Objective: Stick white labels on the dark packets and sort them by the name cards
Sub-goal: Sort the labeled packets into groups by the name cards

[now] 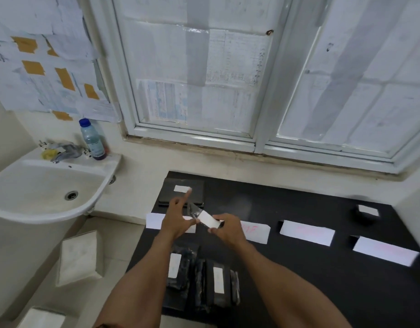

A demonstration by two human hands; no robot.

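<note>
Head view: right hand (225, 227) pinches the labelled packet (204, 217); left hand (178, 218) grip unclear, name cards (307, 232) blurred.

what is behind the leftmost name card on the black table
A stack of dark packets, the top one with a white label. The left hand covers the stack's near edge, so the number of packets cannot be told.
</note>
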